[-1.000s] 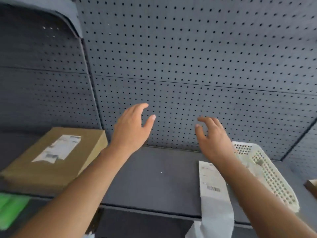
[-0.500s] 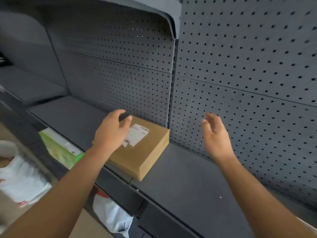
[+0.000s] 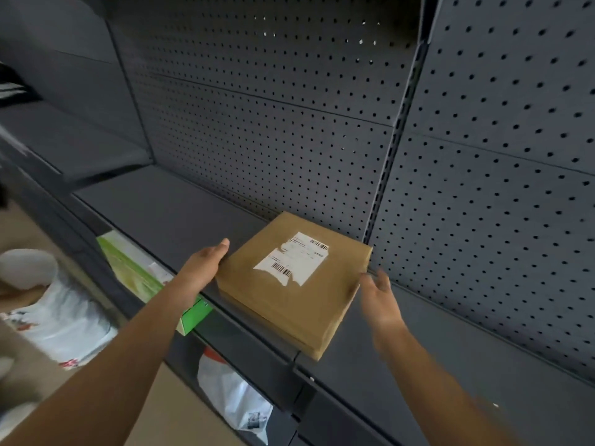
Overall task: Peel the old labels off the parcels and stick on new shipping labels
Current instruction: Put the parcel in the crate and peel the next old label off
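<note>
Brown paper wraps the parcel (image 3: pixel 283 304), which lies flat on the dark shelf (image 3: pixel 167 214) between the two sets of fingers, its near corner at the front lip. The left hand (image 3: pixel 203 268) has its fingers (image 3: pixel 222 247) straight along the parcel's left side, seemingly touching but gripping nothing. The right hand (image 3: pixel 381 304), blurred, spreads loose fingers (image 3: pixel 383 280) just beside the right edge, empty. Squeezed from the sides only, the smooth wrap could slip and the parcel drop off the lip. The white label (image 3: pixel 294 260) midway between the fingers is already torn at its edges, so it may shred when peeled. It shows barcodes, but its print is too small to read.
</note>
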`<state>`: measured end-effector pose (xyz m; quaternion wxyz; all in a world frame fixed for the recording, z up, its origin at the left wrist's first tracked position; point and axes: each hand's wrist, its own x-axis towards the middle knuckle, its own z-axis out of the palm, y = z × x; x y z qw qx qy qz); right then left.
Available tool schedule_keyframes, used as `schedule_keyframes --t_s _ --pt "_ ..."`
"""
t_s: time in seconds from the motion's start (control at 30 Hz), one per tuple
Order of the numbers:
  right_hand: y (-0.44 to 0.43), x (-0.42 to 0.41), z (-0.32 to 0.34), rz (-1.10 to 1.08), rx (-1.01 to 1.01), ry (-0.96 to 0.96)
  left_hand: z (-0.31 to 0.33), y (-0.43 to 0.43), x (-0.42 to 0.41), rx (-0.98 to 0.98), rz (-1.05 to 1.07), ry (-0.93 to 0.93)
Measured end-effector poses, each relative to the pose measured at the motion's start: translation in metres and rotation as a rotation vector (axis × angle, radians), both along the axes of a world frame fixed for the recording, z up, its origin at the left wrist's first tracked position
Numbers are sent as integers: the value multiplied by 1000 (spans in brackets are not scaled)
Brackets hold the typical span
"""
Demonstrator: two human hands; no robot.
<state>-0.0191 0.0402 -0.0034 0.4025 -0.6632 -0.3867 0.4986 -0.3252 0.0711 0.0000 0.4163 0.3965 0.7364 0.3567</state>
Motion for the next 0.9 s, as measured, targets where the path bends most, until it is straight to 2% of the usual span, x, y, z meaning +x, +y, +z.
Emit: schedule_keyframes --t_s 0.2,0.37,0.47,0.67,0.9 --pt "1 -32 -29 2 -11 50 -16 14 0 -21 -186 -28" --pt "0 -37 -30 -12 -5 73 -24 15 -2 20 -200 -66" --pt "-4 -30 -23 -46 -6 90 -21 11 5 40 -241 -23" --pt "-29 13 -2 -147 11 94 -1 -6 45 82 -264 -11" --pt "-80 95 15 -278 36 15 23 -32 136 150 -499 -106"
